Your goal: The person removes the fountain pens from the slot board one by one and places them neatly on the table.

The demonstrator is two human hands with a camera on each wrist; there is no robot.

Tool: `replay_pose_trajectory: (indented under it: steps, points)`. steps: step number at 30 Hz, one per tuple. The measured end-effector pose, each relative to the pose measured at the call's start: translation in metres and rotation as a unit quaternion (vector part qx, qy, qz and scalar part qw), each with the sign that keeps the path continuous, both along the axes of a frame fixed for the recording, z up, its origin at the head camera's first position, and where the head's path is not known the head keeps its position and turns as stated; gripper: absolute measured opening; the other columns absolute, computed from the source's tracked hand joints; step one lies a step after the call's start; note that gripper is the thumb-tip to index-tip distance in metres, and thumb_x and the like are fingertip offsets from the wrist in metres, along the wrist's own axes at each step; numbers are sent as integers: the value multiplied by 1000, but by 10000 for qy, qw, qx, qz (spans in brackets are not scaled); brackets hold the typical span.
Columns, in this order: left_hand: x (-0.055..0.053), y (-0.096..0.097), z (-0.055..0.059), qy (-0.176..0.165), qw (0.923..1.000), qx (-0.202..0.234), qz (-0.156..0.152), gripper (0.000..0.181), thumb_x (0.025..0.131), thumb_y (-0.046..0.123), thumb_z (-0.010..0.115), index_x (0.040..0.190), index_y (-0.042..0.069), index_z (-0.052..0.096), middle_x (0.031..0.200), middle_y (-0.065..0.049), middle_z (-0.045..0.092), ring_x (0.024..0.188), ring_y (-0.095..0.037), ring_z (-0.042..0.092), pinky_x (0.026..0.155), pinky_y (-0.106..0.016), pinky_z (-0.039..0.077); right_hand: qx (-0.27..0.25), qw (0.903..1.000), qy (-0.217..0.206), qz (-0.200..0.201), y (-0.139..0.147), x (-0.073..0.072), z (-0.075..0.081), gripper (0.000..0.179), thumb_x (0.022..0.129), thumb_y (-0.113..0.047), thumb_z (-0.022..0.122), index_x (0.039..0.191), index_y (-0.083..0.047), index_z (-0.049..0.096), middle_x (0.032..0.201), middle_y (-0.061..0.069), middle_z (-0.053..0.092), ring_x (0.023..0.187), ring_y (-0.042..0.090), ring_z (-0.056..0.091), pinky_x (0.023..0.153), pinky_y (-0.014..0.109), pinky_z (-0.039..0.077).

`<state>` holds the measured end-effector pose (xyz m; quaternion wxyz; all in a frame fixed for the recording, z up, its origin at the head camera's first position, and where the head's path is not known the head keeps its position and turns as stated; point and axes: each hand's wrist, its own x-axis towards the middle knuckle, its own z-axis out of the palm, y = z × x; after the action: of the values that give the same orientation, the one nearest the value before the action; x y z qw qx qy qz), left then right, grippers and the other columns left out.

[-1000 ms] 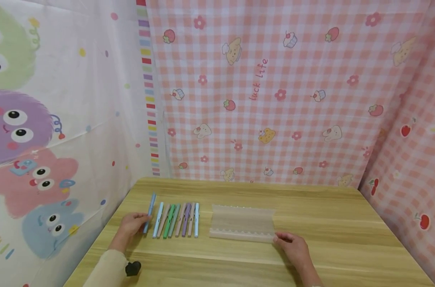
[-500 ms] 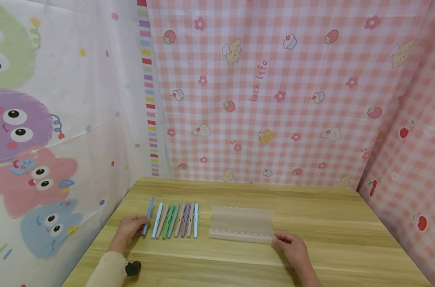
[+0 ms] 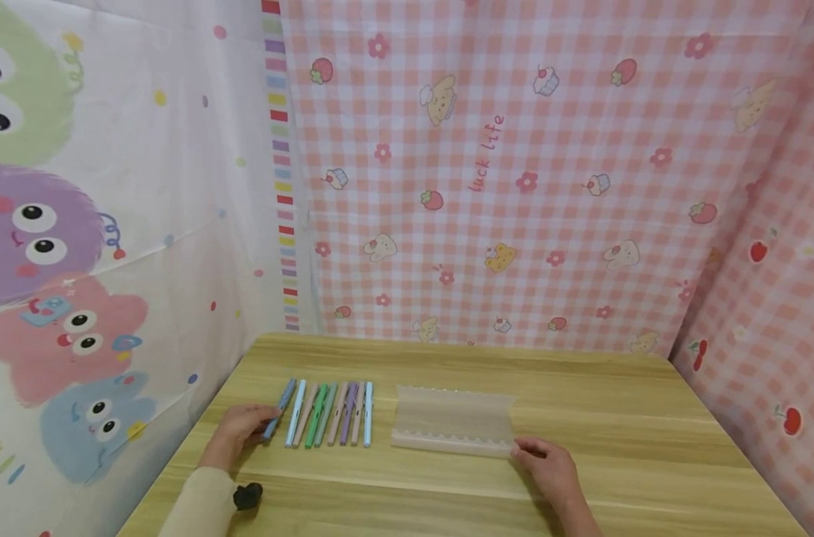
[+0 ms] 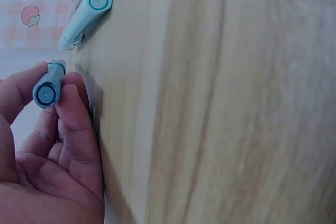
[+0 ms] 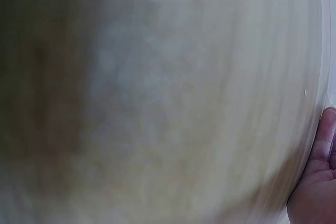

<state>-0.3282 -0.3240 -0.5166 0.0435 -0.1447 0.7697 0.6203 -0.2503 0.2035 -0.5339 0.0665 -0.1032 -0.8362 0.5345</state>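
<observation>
A blue pen (image 3: 280, 411) is pinched between the thumb and fingers of my left hand (image 3: 241, 431), tilted at the left end of a row of pens (image 3: 318, 415). The left wrist view shows that pen (image 4: 49, 85) end-on, apart from a light blue pen (image 4: 86, 19) beside it. The row has light blue, green, grey-pink and purple pens lying side by side. To the right lies a translucent plastic sleeve (image 3: 454, 419) with scalloped edges. My right hand (image 3: 550, 466) pinches its near right corner; the right wrist view catches only part of this hand (image 5: 320, 171).
The wood-grain table (image 3: 393, 496) runs back to a pink checked curtain (image 3: 487, 224). A white cartoon-print curtain (image 3: 178, 283) hangs along the left side, and another pink checked curtain (image 3: 769, 328) on the right. A black object (image 3: 248, 496) sits at the left sleeve.
The blue pen in my left hand has tilted further to the right, its far end coming down closer to the row. My right hand has stayed at the sleeve's corner.
</observation>
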Motion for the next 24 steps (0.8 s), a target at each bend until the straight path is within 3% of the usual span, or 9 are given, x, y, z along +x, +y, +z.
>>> replay_pose_trajectory:
  steps: [10,13,18,24]
  points:
    - [-1,5,0,109,9999,49,118,19,87,9,71,95,-8,70,68,-2,65,61,-12,60,56,-25,52,-18,10000,-95,-17,1,2,2,27,88,-16,76,108,3,73,103,11,72,90,14,60,72,24,49]
    - [1,7,2,157,9998,-47,121,26,88,9,70,101,-13,67,67,-3,64,61,-13,59,55,-26,51,-48,9999,-97,-13,0,3,3,28,88,-16,76,109,3,73,104,11,72,90,14,60,71,23,49]
    - [2,7,3,146,9996,-187,119,26,88,10,71,102,-12,67,69,-2,62,62,-12,57,56,-26,50,-78,9999,-121,-14,-1,2,3,29,88,-16,76,109,4,73,103,11,72,89,13,60,70,23,49]
    - [1,5,2,108,9985,-537,33,17,87,14,72,89,-3,71,66,-1,58,58,-12,51,54,-26,45,-91,9999,-99,-32,-1,1,1,28,88,-15,76,108,4,73,101,9,72,86,13,59,69,23,49]
